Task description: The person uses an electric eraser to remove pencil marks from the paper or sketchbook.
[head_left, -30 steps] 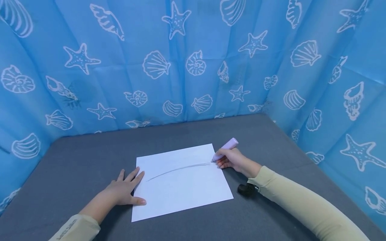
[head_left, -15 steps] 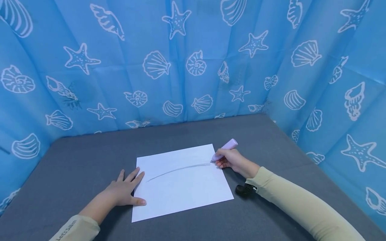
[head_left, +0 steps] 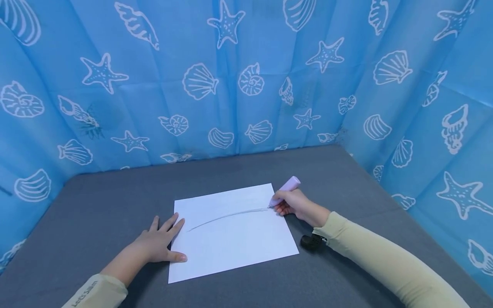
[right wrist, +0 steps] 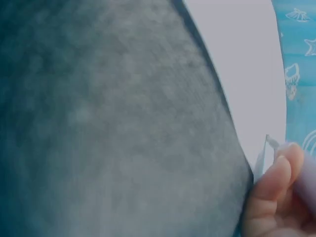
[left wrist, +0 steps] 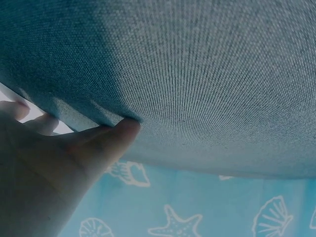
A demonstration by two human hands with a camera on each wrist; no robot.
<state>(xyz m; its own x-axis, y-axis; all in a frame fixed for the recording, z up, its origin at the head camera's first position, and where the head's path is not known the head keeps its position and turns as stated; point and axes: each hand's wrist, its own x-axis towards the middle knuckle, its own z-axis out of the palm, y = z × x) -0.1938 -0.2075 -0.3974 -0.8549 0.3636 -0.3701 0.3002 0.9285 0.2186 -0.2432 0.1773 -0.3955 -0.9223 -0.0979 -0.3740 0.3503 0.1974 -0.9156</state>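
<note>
A white sheet of paper (head_left: 235,244) lies on the grey table, with a thin grey curved line (head_left: 227,215) running across its upper half. My left hand (head_left: 155,244) rests at the sheet's left edge, fingers spread and thumb on the lower left of the paper. In the left wrist view its fingers (left wrist: 126,133) lie on the cloth, with a bit of paper behind. My right hand (head_left: 294,203) pinches a thick lilac marker (head_left: 289,185), tilted, its tip at the line's right end near the paper's right edge. The right wrist view shows fingertips (right wrist: 276,177) around the marker.
Grey cloth (head_left: 127,196) covers the table. A blue curtain (head_left: 246,55) with white shells and starfish encloses its back and sides. A small black device (head_left: 311,243) sits below my right wrist, beside the pale sleeve cuff.
My right hand and the marker have shifted slightly left, bringing the tip over the right end of the line. My left hand and the paper stay in place.
</note>
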